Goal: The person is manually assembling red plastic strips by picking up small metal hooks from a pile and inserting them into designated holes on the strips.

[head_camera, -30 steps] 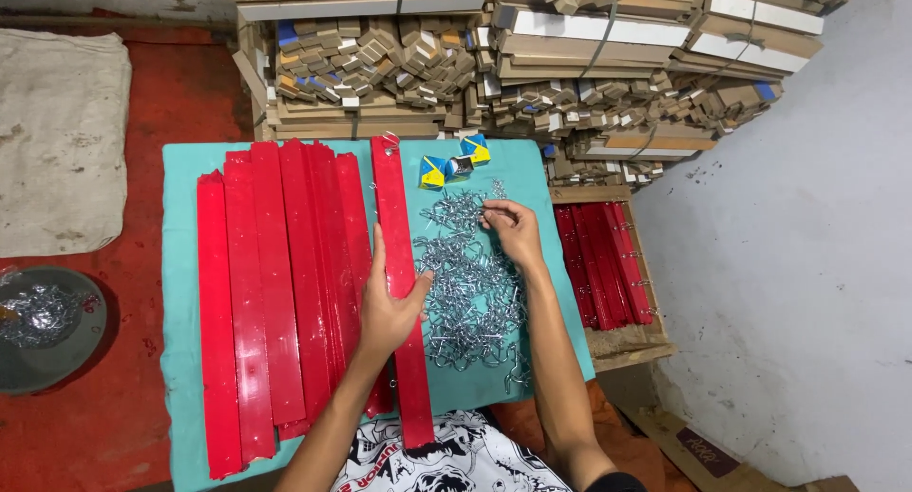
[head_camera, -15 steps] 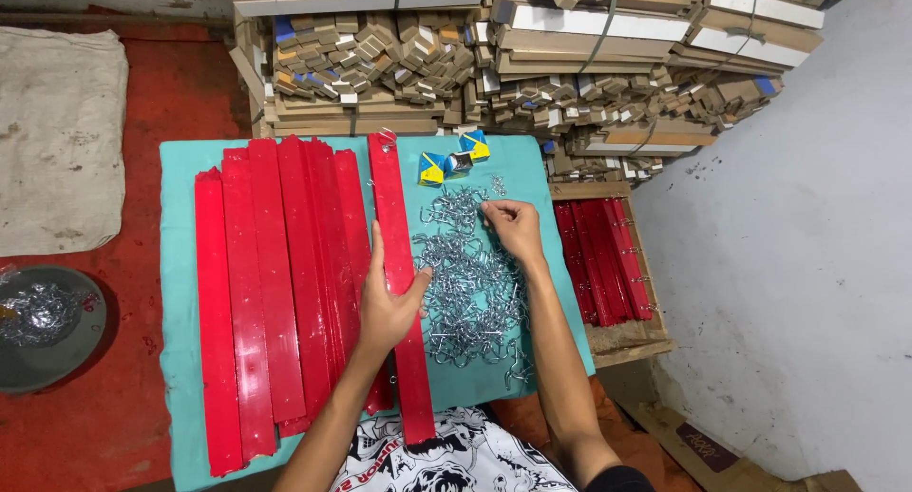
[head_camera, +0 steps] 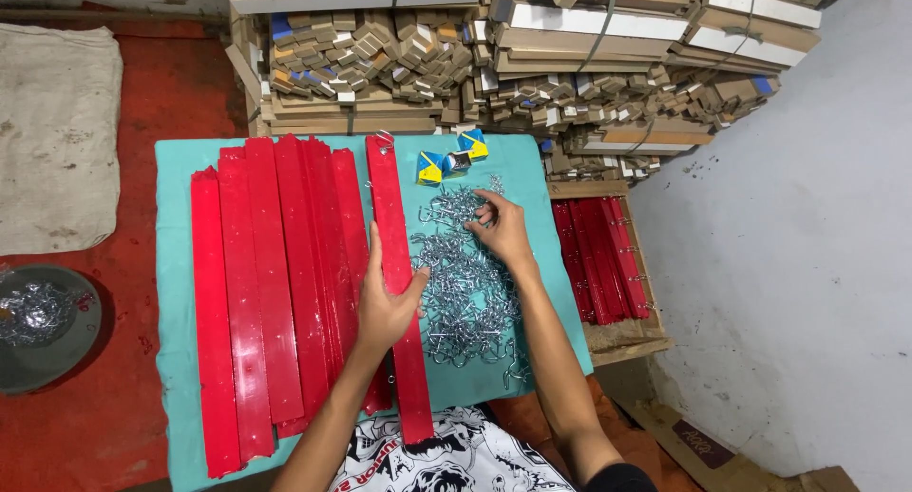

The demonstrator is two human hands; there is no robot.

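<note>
Stacked wood offcuts [head_camera: 380, 65] line the wall behind my teal-covered bench [head_camera: 176, 264]. My left hand [head_camera: 385, 307] grips one long red strip [head_camera: 399, 264], lying apart from the other red strips [head_camera: 266, 283] on its left. My right hand [head_camera: 503, 231] rests on the heap of metal hooks [head_camera: 465, 293] — fingers curled, pinching at some — just right of that strip.

A small workshop: bundled wooden offcuts [head_camera: 399, 65] stacked against the wall, red painted strips [head_camera: 275, 283] and metal hooks [head_camera: 465, 283] on a cloth-covered table [head_camera: 176, 264].
</note>
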